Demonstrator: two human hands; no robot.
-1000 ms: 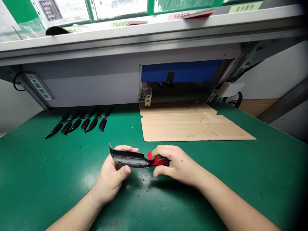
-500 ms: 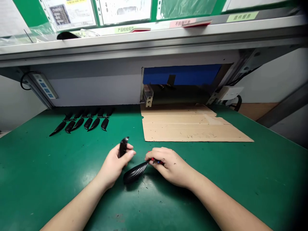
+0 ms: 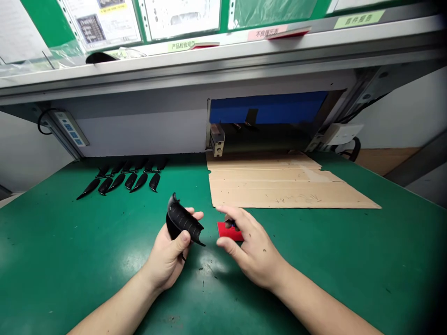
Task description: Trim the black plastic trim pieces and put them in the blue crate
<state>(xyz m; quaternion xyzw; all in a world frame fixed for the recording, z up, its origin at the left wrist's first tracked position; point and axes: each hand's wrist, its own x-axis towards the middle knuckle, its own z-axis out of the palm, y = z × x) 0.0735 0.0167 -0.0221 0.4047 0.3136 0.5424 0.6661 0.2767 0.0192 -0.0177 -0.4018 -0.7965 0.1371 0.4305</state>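
In the head view, my left hand (image 3: 169,260) is closed around a black, curved, blade-like plastic part (image 3: 184,221), thumb on its near edge. Its ribbed hollow side faces up. Facing it from the right, my right hand (image 3: 257,249) has thumb and forefinger spread apart. Behind them, a flat red tool (image 3: 228,232) with small dark and blue bits lies in the curled fingers; its exact kind cannot be made out. The two hands are apart, and the right one does not touch the black part.
Several black blade-like parts (image 3: 131,180) are lined up at the back left of the green table (image 3: 87,260). A cardboard sheet (image 3: 258,190) lies before an opening at the back. Overhead, a metal shelf edge (image 3: 174,70) spans the bench; small dark scraps dot the table.
The black part has turned from edge-on to hollow side up in my left hand. My right hand has let go of its ribbed end and opened its thumb and forefinger, exposing the red tool.
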